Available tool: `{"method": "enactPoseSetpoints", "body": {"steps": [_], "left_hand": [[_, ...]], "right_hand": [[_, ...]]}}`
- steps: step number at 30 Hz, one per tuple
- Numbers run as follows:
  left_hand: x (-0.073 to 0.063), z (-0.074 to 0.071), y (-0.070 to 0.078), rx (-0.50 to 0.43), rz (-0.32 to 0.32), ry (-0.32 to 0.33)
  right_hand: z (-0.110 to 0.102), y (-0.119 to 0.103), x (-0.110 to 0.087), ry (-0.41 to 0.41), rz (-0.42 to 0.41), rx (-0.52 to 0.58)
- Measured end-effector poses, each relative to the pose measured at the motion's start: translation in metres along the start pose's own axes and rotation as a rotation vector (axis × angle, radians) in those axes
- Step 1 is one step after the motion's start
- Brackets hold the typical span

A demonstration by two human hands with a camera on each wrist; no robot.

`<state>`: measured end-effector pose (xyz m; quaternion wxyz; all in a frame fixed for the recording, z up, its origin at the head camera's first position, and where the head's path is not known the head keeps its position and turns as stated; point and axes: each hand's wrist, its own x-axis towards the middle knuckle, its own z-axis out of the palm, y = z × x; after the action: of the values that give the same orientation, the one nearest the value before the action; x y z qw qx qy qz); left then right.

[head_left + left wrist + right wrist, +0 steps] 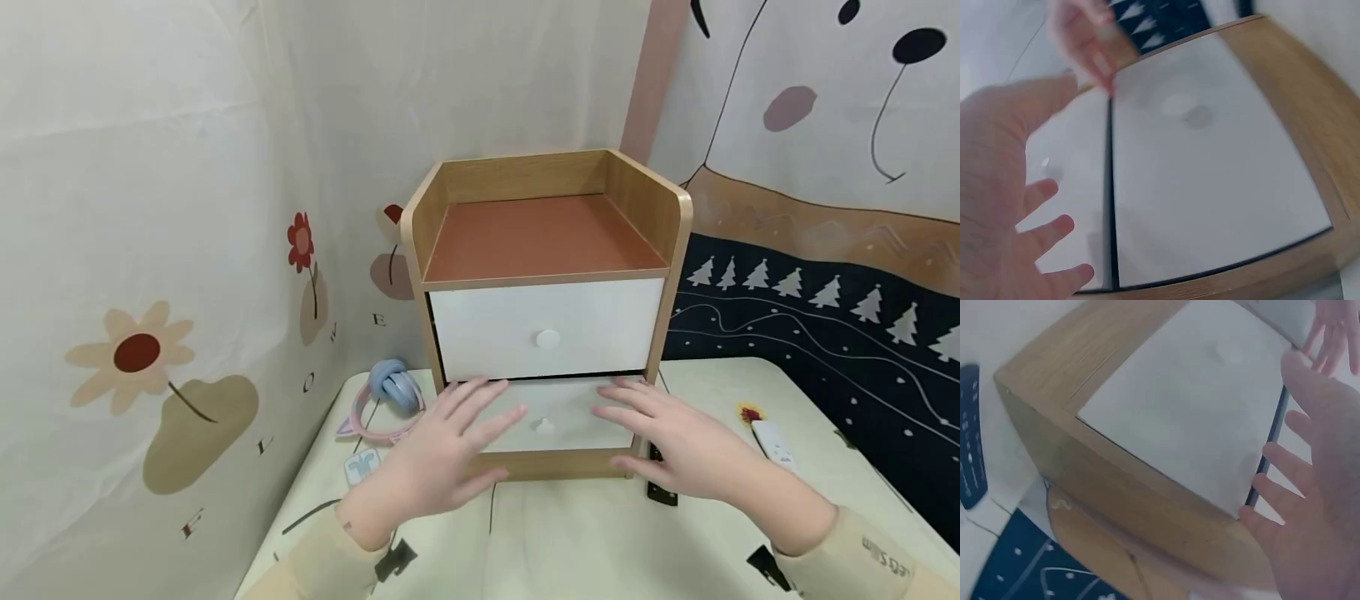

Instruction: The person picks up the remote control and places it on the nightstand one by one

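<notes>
A small wooden cabinet (540, 283) with two white drawers stands on the table against the back wall. Its upper drawer (487, 333) and lower drawer (577, 408) each carry a round white knob, and both look closed. My left hand (442, 450) hovers before the lower drawer's left side, fingers spread and holding nothing. On the other side my right hand (675, 437) is held out likewise, fingers extended, with nothing in it. In the right wrist view the right fingertips (1263, 487) lie near the dark gap between the drawers; contact cannot be told.
Left of the cabinet lie a blue knotted object (395, 385), a pink headband (360, 421) and a small pale box (362, 466). To the right are a black remote (662, 492), partly behind the right hand, and a white power strip (772, 442). Printed cloth covers the walls.
</notes>
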<state>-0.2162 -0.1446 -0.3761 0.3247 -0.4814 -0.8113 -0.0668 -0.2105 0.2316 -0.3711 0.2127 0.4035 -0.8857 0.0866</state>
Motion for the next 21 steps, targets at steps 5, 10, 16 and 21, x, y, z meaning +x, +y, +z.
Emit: {"method": "enactPoseSetpoints", "body": {"steps": [5,10,16,21], "left_hand": [[0.001,0.009,-0.012,-0.052,-0.123,0.3],[0.001,0.02,-0.019,-0.047,-0.336,0.473],[0.003,0.029,-0.021,-0.093,-0.523,0.545],[0.004,0.026,-0.021,-0.097,-0.645,0.547]], "right_hand": [[0.014,0.012,-0.015,0.297,0.08,0.014],[0.032,0.028,-0.046,0.502,0.418,-0.001],[0.056,0.052,-0.088,0.226,0.901,0.021],[0.068,0.071,-0.116,-0.013,1.161,0.072]]}}
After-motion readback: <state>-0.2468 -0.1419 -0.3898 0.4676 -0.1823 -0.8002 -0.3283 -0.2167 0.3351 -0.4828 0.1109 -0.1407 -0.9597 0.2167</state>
